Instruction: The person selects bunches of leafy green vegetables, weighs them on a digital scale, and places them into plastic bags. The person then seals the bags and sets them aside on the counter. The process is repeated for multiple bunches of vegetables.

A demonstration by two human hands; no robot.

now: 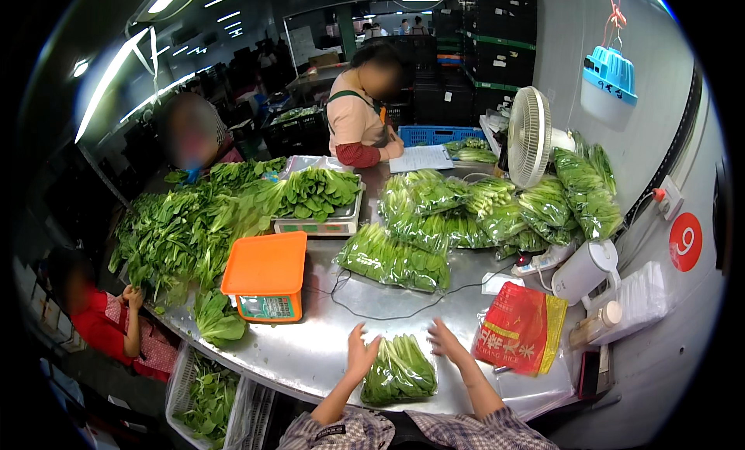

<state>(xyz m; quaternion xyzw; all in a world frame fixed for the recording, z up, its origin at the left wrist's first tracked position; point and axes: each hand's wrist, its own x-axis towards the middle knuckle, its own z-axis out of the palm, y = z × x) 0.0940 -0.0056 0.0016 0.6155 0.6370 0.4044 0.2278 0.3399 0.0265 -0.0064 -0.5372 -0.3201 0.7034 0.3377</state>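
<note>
A clear plastic bag of leafy greens (400,372) lies on the metal table close in front of me, stalks pointing away from me. My left hand (362,353) is at the bag's upper left edge, fingers spread and holding nothing; whether it touches the plastic I cannot tell. Off the bag's right side, my right hand (448,341) is raised with its fingers apart and nothing in it. Farther off, more bagged greens (396,257) are piled on the table. An orange scale (265,265) stands to the left of my hands.
Loose greens (182,225) are heaped at the left, beside another scale (349,221). A red and yellow rice bag (521,326), a white kettle (586,271) and a fan (529,137) stand or lie at the right. A black cable (388,318) crosses the table. Several people are nearby.
</note>
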